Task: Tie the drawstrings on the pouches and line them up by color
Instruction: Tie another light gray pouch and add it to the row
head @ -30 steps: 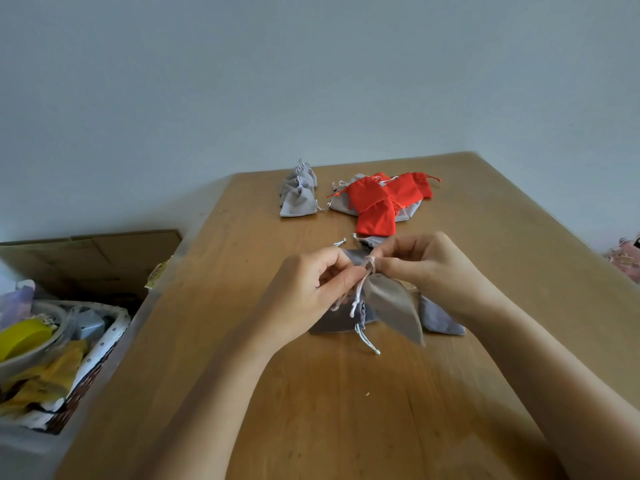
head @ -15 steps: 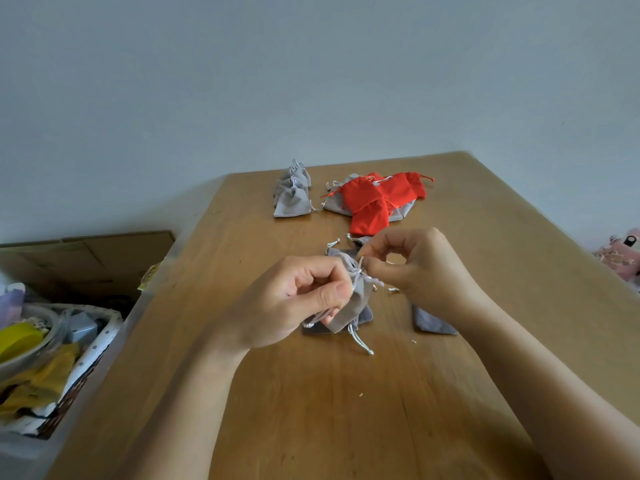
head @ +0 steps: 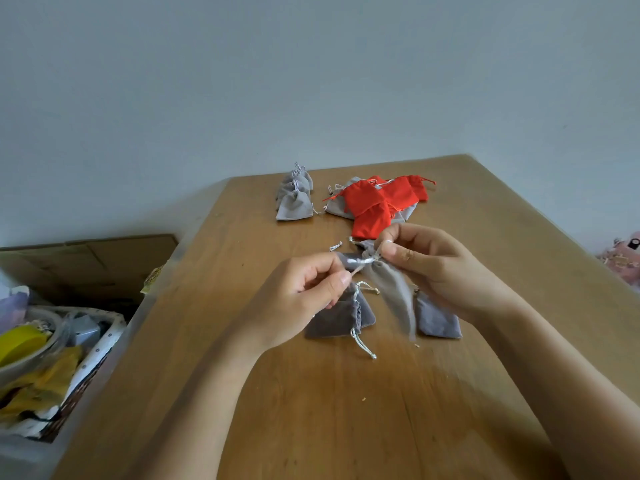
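Sitting off the left side of the table (head: 346, 410), a basket (head: 104, 341) holds a jumble of odds and ends, with a cardboard box (head: 104, 258) behind it. Toward the table's far edge a short row of grey pouches (head: 294, 202) stands with necks cinched. Nearer, the left hand (head: 304, 299) pinches a pale drawstring (head: 360, 262) between thumb and forefinger, its other fingers curled in. It runs taut to the neck of a grey pouch (head: 391, 292) held just above the wood, its body hanging down toward the camera (blurred, so any knot cannot be made out). Two flat pouches (head: 339, 320), also grey, lie on the table beneath, one partly under each hand. Beyond them a heap of red pouches (head: 370, 209) lies over a few grey ones. The right hand (head: 440, 268) clamps the held pouch's neck and drawstring between thumb and fingertips. A pink thing (head: 620, 258) shows at the right edge.
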The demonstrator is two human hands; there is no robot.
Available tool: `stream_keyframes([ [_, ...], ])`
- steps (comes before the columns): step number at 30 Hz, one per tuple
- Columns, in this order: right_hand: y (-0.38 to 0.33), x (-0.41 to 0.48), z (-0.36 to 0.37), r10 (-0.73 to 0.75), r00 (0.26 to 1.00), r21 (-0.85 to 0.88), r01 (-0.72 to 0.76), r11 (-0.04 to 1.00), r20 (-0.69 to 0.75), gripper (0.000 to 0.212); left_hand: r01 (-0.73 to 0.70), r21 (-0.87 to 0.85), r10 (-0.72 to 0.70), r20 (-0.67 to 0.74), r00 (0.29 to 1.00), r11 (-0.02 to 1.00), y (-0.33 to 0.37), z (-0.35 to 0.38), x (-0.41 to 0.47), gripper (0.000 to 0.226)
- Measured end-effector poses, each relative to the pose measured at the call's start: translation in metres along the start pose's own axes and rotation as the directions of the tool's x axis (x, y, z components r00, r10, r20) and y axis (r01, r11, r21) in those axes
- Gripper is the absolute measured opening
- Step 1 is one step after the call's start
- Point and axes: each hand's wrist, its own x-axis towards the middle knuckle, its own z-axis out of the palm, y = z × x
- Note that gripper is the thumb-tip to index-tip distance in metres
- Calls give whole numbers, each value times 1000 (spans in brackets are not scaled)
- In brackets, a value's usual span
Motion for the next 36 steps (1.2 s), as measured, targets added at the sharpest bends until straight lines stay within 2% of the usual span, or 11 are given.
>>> stream_keyframes([
  [5,2,1,3,-139,990,-360,115,926,-40,10,-63,-121,72,71,995,991,4,-3,-1,31],
  [9,6,2,12,-367,927,-740,191,645,-81,11,-107,-163,124,99,987,981,3,0,-2,30],
  [13,11,6,18,-483,875,-838,247,486,-23,7,-118,-185,135,86,987,976,3,7,-2,26],
  [16,16,7,19,-522,852,-869,234,436,-32,5,-106,-177,121,75,990,979,2,7,0,28],
  [18,20,6,15,-474,876,-833,192,519,-93,5,-94,-113,97,22,995,989,-2,7,3,33],
  [21,23,5,3,-270,943,-693,64,719,-194,13,-36,-46,30,-119,992,998,-13,4,7,37],
  [23,22,7,-2,-150,966,-520,19,854,-211,14,8,-28,-14,-226,974,1000,-22,1,11,30],
  [25,18,8,-4,-90,972,-332,13,943,-219,13,77,-13,-78,-244,967,997,-31,-2,14,16],
  [29,12,9,-6,-51,980,-174,17,985,-191,9,114,-82,-116,-31,993,990,-41,1,16,50],
  [31,10,7,-9,-46,988,-176,20,984,-145,6,98,-90,-101,-34,994,991,-40,5,18,49],
  [36,5,4,-14,-14,1000,-132,12,991,-15,16,125,-300,-124,22,992,946,-36,10,19,37],
])
